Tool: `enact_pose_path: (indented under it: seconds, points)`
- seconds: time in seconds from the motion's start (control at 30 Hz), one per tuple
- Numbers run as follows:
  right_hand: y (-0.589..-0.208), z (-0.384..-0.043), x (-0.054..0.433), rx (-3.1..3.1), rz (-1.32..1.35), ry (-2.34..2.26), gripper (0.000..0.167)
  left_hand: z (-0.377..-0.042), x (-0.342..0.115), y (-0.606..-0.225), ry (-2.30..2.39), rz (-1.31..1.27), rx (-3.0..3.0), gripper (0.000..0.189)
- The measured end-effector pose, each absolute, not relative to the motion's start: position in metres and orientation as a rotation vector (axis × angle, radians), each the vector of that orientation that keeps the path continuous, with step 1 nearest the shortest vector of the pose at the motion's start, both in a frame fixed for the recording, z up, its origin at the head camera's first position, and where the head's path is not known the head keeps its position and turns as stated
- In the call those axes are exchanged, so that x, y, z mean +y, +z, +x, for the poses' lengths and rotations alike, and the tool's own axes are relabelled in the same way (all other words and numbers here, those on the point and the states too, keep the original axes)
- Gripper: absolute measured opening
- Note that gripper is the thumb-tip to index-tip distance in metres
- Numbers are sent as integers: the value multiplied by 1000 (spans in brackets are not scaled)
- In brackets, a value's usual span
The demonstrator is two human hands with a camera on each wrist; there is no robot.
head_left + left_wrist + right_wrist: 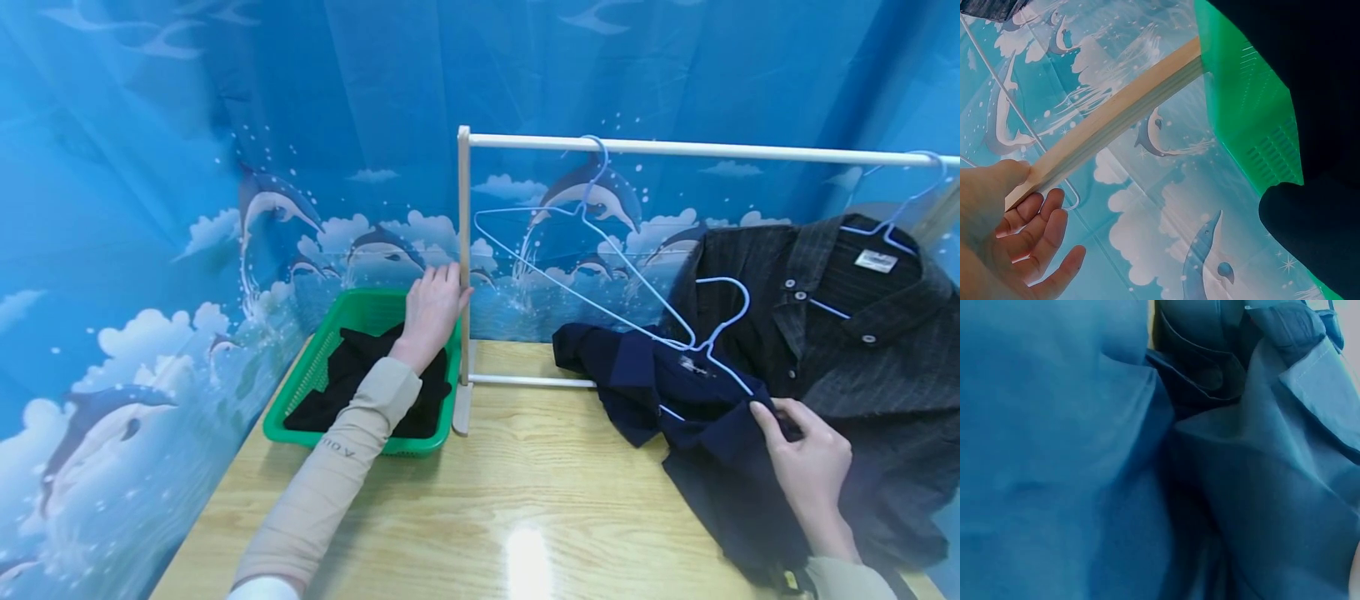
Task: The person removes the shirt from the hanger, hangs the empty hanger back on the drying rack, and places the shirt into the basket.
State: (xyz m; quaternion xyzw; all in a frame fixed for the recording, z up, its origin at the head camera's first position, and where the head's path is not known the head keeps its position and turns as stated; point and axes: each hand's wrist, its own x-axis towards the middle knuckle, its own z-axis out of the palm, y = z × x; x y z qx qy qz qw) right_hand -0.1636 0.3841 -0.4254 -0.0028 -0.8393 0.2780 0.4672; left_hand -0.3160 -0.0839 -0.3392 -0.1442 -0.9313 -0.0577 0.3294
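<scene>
My left hand (433, 312) holds the wooden upright post (464, 208) of a clothes rack. In the left wrist view, the thumb and fingers of that hand (1016, 231) close on the post (1116, 103). On the right, my right hand (810, 458) pinches a navy collared shirt (633, 379) near its shoulder. A light blue hanger (738, 304) sits inside that shirt, its hook sticking up from the neck opening. Navy cloth (1054, 456) fills most of the right wrist view and hides the fingers there.
An unloaded blue hanger (555, 281) hangs from the rack's white rail (675, 149). Farther right, a dark striped shirt (885, 358) hangs on another hanger, behind the navy shirt. A green basket (288, 434) with black clothing (330, 408) stands left of the post on the wooden table (555, 467).
</scene>
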Motion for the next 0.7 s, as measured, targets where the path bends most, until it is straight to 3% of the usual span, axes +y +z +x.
enact_pose_path:
  seconds: [0.7]
  points:
    - [-438,-141,371,-1944,114,765,19,-315,-84,-338,-174,-377,-2464,34]
